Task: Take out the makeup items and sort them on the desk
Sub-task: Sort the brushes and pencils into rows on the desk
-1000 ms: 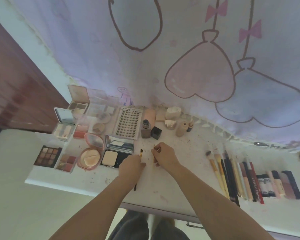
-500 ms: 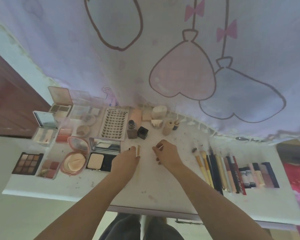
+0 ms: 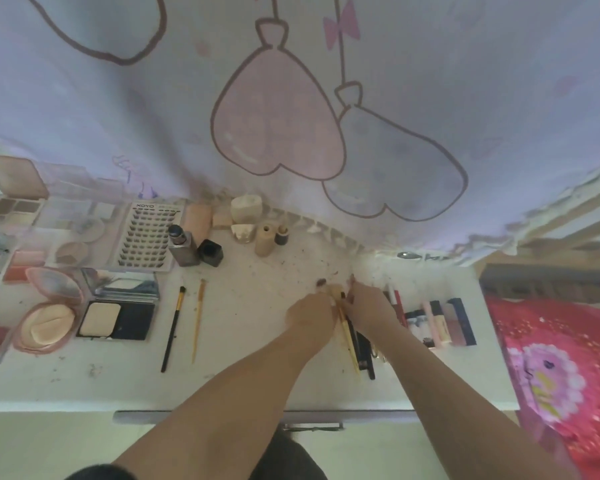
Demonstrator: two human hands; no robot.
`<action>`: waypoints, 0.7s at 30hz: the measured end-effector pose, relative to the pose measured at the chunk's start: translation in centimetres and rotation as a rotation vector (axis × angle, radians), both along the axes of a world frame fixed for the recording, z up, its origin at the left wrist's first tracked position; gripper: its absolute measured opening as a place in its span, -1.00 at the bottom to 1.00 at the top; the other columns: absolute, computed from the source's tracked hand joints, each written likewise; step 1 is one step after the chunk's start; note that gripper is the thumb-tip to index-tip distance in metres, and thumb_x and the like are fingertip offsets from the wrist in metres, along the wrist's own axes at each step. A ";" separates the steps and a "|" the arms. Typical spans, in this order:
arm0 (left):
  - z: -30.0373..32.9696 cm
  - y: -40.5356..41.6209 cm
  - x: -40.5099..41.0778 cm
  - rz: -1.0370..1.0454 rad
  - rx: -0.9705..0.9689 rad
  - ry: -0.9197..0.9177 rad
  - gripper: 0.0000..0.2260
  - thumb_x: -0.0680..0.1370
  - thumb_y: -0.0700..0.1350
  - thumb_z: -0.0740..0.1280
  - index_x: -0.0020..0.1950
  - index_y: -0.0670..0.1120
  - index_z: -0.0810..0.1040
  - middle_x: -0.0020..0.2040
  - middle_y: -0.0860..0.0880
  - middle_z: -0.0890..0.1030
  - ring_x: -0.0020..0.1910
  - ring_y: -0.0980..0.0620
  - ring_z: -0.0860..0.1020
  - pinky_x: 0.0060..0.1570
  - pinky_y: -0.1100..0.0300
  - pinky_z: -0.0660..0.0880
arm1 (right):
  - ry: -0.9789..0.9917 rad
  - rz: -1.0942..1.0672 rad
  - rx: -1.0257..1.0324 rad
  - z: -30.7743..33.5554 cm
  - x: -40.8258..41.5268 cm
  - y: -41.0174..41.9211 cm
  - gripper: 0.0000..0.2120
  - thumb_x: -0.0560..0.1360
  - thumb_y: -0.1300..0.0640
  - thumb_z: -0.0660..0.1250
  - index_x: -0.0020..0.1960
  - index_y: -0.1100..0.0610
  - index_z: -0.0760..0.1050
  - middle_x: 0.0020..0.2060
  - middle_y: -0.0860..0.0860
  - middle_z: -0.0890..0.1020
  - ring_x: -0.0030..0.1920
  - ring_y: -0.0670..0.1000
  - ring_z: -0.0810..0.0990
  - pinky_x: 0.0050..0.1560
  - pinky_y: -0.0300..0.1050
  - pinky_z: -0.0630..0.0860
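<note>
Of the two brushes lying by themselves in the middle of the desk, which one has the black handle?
The left brush, beside the black compact; the thinner brush to its right is tan all along.

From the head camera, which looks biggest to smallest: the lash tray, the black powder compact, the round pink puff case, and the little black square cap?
1. Lash tray looks largest.
2. Black powder compact and round pink puff case look too alike to rank, and wide-angle stretching near the edge adds doubt.
3. Black square cap is clearly smallest.

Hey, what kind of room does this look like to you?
Probably a bedroom corner used as a vanity: a white desk covered in makeup, a heart-print curtain behind it, and a red floral blanket beside it.
</note>
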State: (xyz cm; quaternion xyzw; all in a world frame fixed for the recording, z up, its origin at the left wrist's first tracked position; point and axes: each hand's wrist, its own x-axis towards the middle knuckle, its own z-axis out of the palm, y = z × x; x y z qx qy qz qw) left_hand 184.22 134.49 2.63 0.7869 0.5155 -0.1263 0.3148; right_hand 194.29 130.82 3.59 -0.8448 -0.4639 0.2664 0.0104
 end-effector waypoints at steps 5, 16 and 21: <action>0.2 0.3 -1.7 0.002 0.016 0.034 -0.73 0.63 -0.04 0.10 0.19 -0.09 0.50 0.12 -0.05 0.57 0.08 -0.04 0.56 -0.09 0.17 0.43 | -0.076 0.091 -0.040 -0.2 -1.3 0.1 -0.72 0.58 -0.01 0.20 0.16 0.17 0.37 -0.04 0.07 0.61 -0.01 0.11 0.60 -0.17 -0.12 0.44; 1.9 4.9 -13.3 0.031 0.129 0.173 -0.73 0.60 0.05 0.14 0.06 -0.11 0.50 0.01 -0.08 0.59 -0.01 -0.08 0.58 -0.14 0.13 0.46 | 0.175 0.109 -0.028 1.7 -9.6 5.9 -0.74 0.59 0.01 0.16 0.07 0.20 0.47 -0.12 0.05 0.51 -0.10 0.07 0.51 -0.14 -0.16 0.37; 1.6 6.5 -16.2 -0.023 0.132 0.266 -0.76 0.62 -0.04 0.11 0.11 -0.10 0.50 0.08 -0.09 0.58 0.05 -0.07 0.57 -0.12 0.14 0.42 | 0.192 0.131 -0.019 -0.1 -15.1 8.2 -0.69 0.60 0.01 0.14 0.14 0.22 0.48 0.09 0.14 0.59 0.11 0.13 0.56 -0.05 -0.10 0.43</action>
